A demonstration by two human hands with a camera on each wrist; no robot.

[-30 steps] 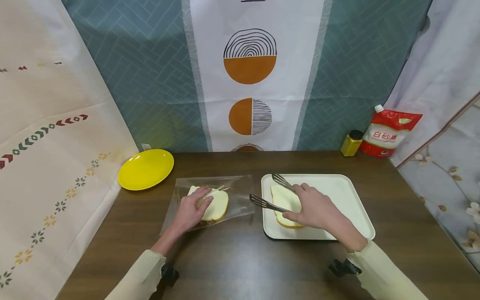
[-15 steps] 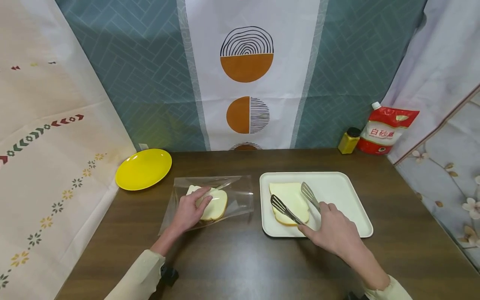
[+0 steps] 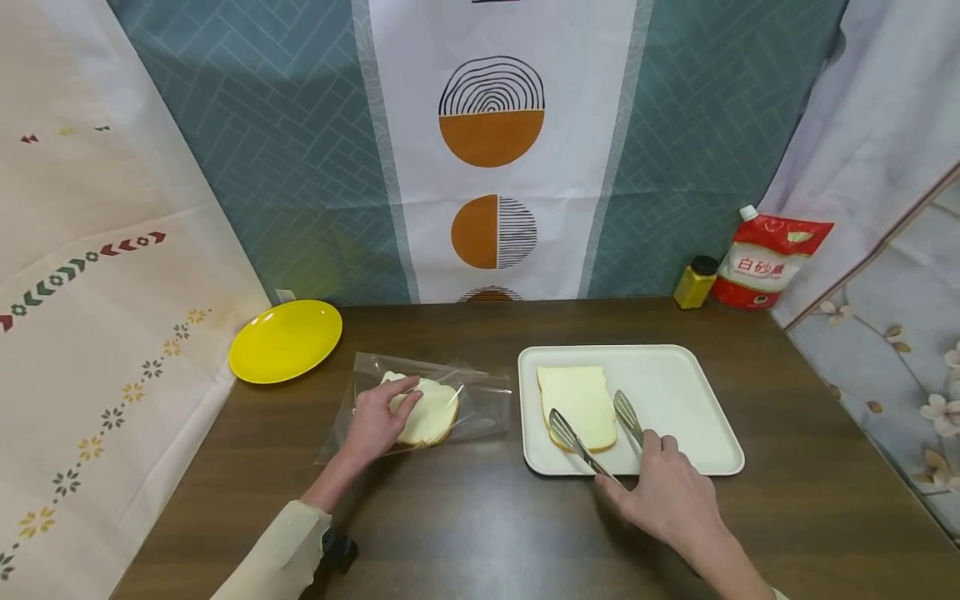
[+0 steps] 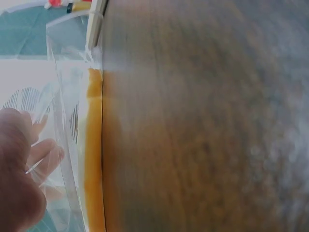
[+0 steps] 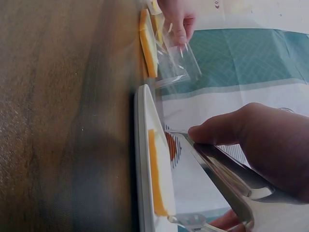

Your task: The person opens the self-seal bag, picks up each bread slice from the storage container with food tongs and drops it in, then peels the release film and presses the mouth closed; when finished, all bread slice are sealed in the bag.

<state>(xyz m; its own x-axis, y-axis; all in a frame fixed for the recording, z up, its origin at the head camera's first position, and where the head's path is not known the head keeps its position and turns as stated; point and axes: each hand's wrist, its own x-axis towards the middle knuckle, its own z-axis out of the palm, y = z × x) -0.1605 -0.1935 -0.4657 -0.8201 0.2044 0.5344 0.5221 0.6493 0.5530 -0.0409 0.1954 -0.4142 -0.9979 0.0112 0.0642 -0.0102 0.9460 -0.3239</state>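
My left hand pinches the film of a clear plastic bag that has a slice of bread in it. In the left wrist view the fingers draw the film up above the slice's brown crust. My right hand grips metal tongs, their two slotted ends spread apart. One end overlaps the near edge of a second bread slice; the other is just right of it. That slice lies flat on the left part of a white tray.
A yellow plate sits at the back left, against the patterned cloth. A yellow jar with a black lid and a red-and-white pouch stand at the back right. Cloth hangs along the table's back and both sides.
The right hand has drawn the tongs rightward and toward the body, uncovering most of the tray's slice. Under the left hand the bag's film has shifted, while that hand stays nearly in place.
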